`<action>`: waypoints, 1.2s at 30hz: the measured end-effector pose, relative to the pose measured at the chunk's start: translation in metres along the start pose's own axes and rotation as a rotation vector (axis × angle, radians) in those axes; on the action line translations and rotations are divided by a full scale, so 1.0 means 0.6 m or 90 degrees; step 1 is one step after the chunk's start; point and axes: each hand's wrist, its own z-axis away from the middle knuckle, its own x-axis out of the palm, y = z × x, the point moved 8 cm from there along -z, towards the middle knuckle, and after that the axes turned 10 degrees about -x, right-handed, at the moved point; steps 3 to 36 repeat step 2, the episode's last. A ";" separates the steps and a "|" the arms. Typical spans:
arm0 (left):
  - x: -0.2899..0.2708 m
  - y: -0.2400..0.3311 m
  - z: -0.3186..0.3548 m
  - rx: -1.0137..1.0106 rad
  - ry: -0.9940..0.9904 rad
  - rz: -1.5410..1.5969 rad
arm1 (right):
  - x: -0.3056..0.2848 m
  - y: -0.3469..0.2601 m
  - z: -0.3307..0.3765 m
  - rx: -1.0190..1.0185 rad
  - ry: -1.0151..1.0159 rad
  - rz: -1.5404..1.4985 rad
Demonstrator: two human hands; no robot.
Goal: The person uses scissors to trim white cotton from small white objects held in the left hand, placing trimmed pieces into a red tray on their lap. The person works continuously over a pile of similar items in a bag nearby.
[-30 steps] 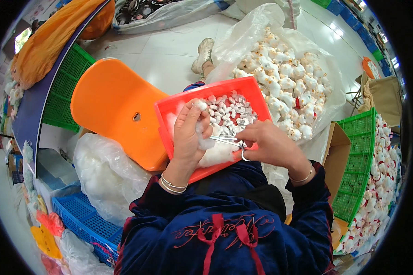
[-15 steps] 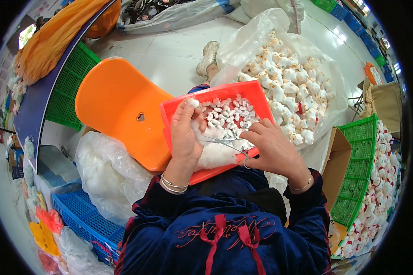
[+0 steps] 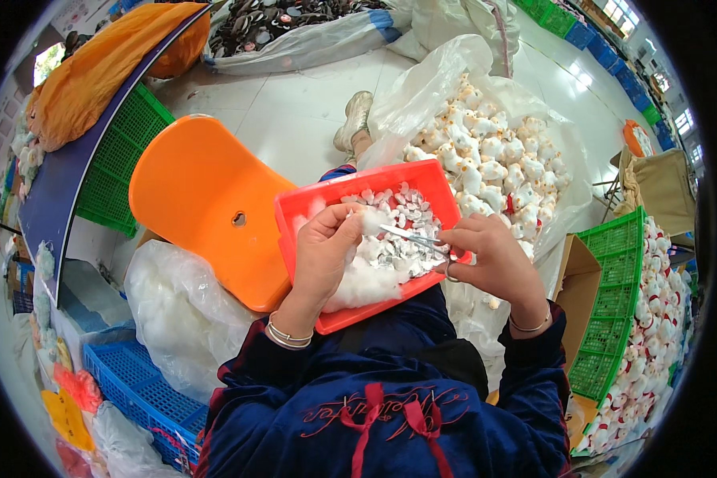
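Fluffy white stuffing (image 3: pixel 372 221) is pinched between the thumb and fingers of my left hand (image 3: pixel 320 251). My right hand (image 3: pixel 490 256) grips slender metal forceps (image 3: pixel 413 236) by their ring handles, and the tips point left into that stuffing. Whether a small white piece lies inside the fluff I cannot tell. Both hands are above a red plastic tray (image 3: pixel 299 197) tilted on my lap. In the tray lie many small white and silvery pieces (image 3: pixel 406 209) and, nearer me, a loose heap of white stuffing (image 3: pixel 364 288).
An orange stool (image 3: pixel 199 191) stands left of the tray, with a clear bag of stuffing (image 3: pixel 175 307) and a blue crate (image 3: pixel 139 386) nearer me. Ahead right lies a clear bag of white plush toys (image 3: pixel 486 159). A green crate (image 3: pixel 609 307) and a cardboard box (image 3: pixel 575 279) stand at right.
My left hand has turned and lowered, bringing the white stuffing down and right to the forceps tips. My right hand has shifted slightly right with the forceps. The view has moved a little.
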 end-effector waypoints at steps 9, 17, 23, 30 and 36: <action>0.002 0.000 0.000 0.004 0.000 -0.012 | 0.010 -0.001 0.002 0.024 -0.039 0.023; 0.002 0.000 0.000 0.004 0.000 -0.012 | 0.010 -0.001 0.002 0.024 -0.039 0.023; 0.002 0.000 0.000 0.004 0.000 -0.012 | 0.010 -0.001 0.002 0.024 -0.039 0.023; 0.002 0.000 0.000 0.004 0.000 -0.012 | 0.010 -0.001 0.002 0.024 -0.039 0.023; 0.002 0.000 0.000 0.004 0.000 -0.012 | 0.010 -0.001 0.002 0.024 -0.039 0.023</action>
